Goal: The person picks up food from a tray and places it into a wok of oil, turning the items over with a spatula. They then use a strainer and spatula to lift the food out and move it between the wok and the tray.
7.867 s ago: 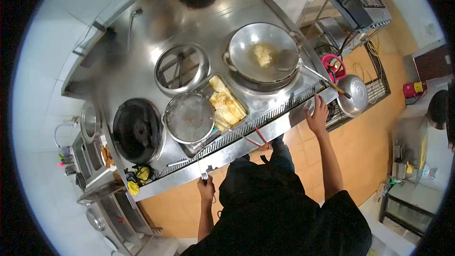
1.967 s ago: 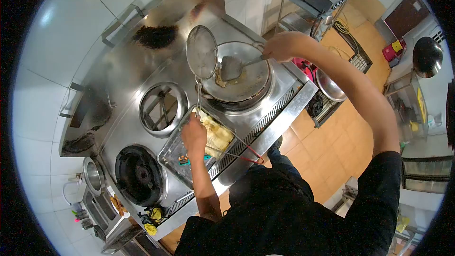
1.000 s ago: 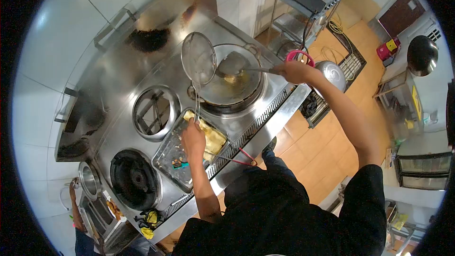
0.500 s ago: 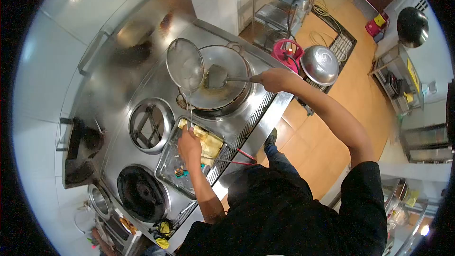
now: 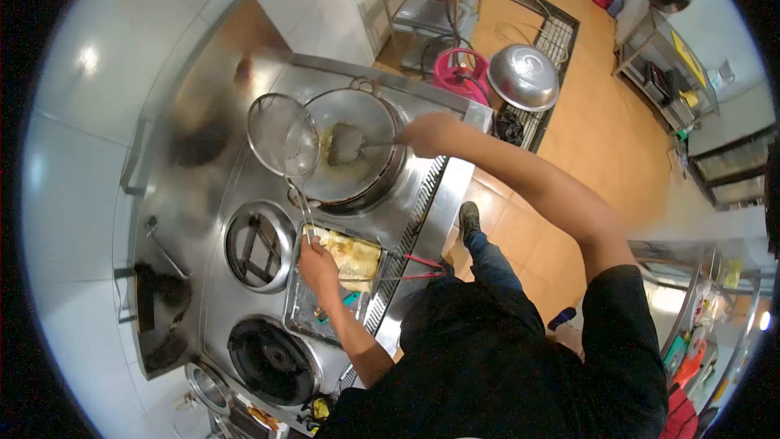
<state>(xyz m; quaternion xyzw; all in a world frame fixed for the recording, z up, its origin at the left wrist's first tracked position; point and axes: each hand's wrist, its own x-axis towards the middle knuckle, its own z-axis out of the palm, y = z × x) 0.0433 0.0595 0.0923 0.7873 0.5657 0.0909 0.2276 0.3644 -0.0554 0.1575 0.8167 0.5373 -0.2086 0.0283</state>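
Observation:
My left hand (image 5: 318,267) is closed round the handle of a round wire-mesh strainer (image 5: 283,135). The strainer's bowl is held over the left side of a wok (image 5: 375,123). My right hand (image 5: 429,134) grips the handle of a wok spatula (image 5: 348,145), whose flat blade rests in the wok's bottom, where a little yellowish liquid shows. Beside my left hand lies a rectangular metal tray (image 5: 307,327) with yellow food (image 5: 356,262) in it. Tongs with red handles (image 5: 424,267) lie across the tray's edge, and a teal-handled tool (image 5: 349,299) is inside.
An uncovered burner ring (image 5: 258,245) and a black burner (image 5: 273,360) sit in the steel stove top, left of and below the wok. A pink tub (image 5: 460,73) and an upturned metal bowl (image 5: 524,77) stand beyond the stove's right end, by a floor grate.
The camera view has shifted and turned, so the stove sits lower and further left. Both hands keep their hold; the strainer stays beside the wok and the spatula stays in it.

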